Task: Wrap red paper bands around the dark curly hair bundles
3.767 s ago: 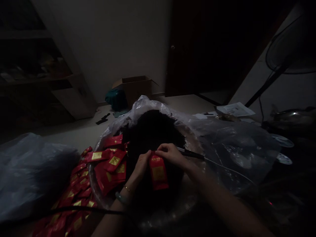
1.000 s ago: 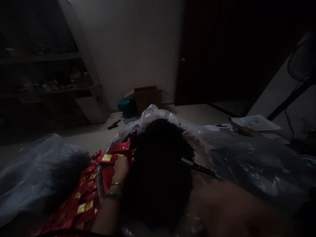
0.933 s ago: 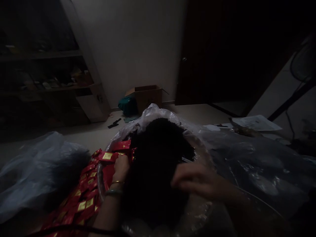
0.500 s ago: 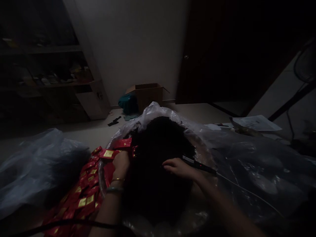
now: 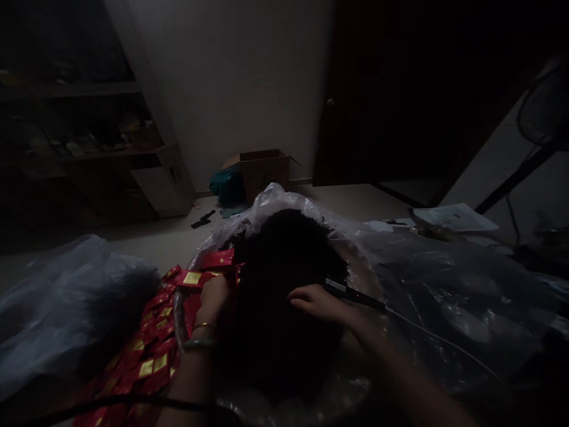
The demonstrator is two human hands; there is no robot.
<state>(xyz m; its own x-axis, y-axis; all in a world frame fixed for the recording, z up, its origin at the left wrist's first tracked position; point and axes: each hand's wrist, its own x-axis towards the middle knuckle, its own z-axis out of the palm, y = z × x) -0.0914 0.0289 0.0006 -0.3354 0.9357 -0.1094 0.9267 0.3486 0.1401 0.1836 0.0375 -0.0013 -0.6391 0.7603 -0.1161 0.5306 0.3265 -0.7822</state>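
Note:
A tall heap of loose, near-black material, perhaps tea leaves [image 5: 291, 255], fills a wide round container lined with clear plastic [image 5: 278, 198]. My left hand [image 5: 216, 296] is closed at the heap's left side, against a red packet; its fingertips are hidden behind the hand. Several red packets with gold labels [image 5: 153, 365] spill down the left, and some lie by the container's rim. Over the middle of the heap is my right hand [image 5: 315, 301], palm down, fingers bent together; whatever they pinch is too dark to make out. Just beyond its wrist lies a black hair-straightener-like tool [image 5: 355, 295] with a pale plate and small red light.
A white cord [image 5: 444, 338] runs right from the tool across clear plastic sheeting [image 5: 462, 290]. On the left sits a translucent bag [image 5: 57, 302]. Farther back are an open cardboard box [image 5: 265, 172], a teal bag [image 5: 227, 187], shelves [image 5: 75, 154] and a fan [image 5: 542, 112].
The whole view has shifted slightly, so everything sits a little more to the left. Both hands keep nearly the same places over the heap and by the packets.

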